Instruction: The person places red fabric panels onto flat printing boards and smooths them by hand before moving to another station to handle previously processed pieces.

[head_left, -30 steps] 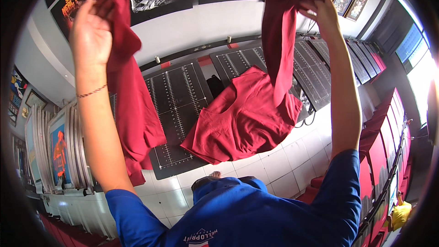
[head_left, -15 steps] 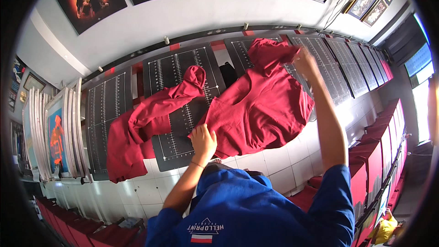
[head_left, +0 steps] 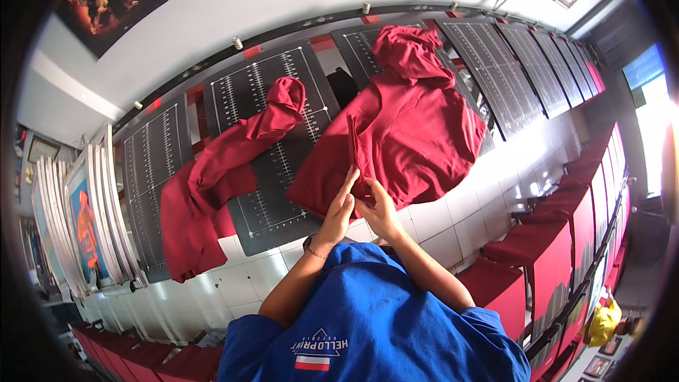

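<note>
A large dark red cloth garment point(head_left: 424, 134) is spread in loose folds over the dark marked boards in front of me, its far end bunched up. Both hands meet at its near edge. My left hand point(head_left: 341, 213) and my right hand point(head_left: 380, 211) pinch the cloth close together, fingertips almost touching. From between them a narrow raised fold runs away from me. To the left lies a second long, twisted dark red cloth piece point(head_left: 233, 152), draped across two boards and hanging over their near edge; neither hand touches it.
A row of dark boards with white ruled markings point(head_left: 272, 201) stretches along the wall. Framed screens point(head_left: 106, 205) stand upright at the left. Red-covered boards point(head_left: 530, 255) form another row at the right. Far off at lower right is a person in yellow point(head_left: 603, 322).
My right hand has left the garment's far right end and come back to its near edge beside the left hand. The left hand has shifted right, and a fold now stands up there.
</note>
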